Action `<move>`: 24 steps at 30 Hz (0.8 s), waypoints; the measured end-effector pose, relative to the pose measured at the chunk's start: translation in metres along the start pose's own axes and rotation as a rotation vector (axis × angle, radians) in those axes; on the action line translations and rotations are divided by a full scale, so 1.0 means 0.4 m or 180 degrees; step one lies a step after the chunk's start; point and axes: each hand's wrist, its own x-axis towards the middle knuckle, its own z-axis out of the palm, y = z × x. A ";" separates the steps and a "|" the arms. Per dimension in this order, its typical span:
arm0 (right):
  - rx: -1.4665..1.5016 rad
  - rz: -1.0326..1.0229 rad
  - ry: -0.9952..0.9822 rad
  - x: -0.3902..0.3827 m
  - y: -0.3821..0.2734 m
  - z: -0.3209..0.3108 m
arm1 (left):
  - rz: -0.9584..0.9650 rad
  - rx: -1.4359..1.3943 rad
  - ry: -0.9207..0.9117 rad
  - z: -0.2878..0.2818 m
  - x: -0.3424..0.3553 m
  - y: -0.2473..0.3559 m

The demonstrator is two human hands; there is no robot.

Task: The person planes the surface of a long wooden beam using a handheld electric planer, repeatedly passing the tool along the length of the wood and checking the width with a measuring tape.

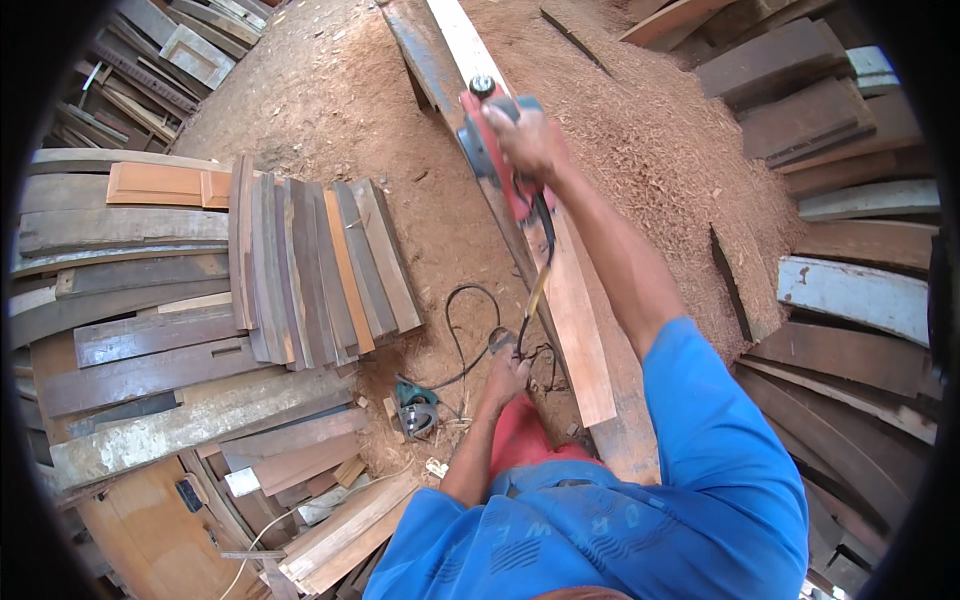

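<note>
My right hand [530, 145] is wrapped round the handle of a red and grey electric planer [518, 198]. The planer sits on a long, narrow wooden board [577, 345], towards its far part. From the planer's rear a dark power cord [541, 290] runs back towards me. Low beside the board, my left hand [508, 378] has its fingers closed around the cord, close to my red-clothed leg. The board rests lengthwise on a worn wooden bench [625, 447], and its near end shows pale reddish, planed wood.
A teal and grey power tool [416, 412] lies on the ground at the left, near loops of black cable [449, 320]. Stacked planks [320, 270] fill the left side, and more boards [850, 295] line the right. Wood shavings [650, 150] cover the ground beyond the bench.
</note>
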 end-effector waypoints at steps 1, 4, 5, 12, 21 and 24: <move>0.0249 0.0132 -0.0010 0.059 -0.023 0.003 | 0.0070 0.0025 0.0097 0.001 0.017 0.002; 0.0569 -0.0168 0.0132 0.233 -0.001 0.010 | -0.0079 -0.0072 0.0039 0.005 0.036 -0.010; 0.0739 -0.0153 0.0101 0.243 0.005 0.018 | -0.0207 -0.0143 -0.0010 0.000 0.034 -0.005; 0.0614 0.0020 -0.0068 0.048 0.086 -0.009 | -0.0314 0.0455 -0.0322 -0.032 -0.065 -0.057; 0.0600 -0.0109 -0.0276 -0.599 0.303 -0.058 | -0.0217 0.0637 -0.0922 0.052 -0.256 -0.078; 0.0745 -0.0248 -0.0291 -0.876 0.406 -0.055 | -0.0031 0.0944 -0.1107 0.111 -0.334 -0.098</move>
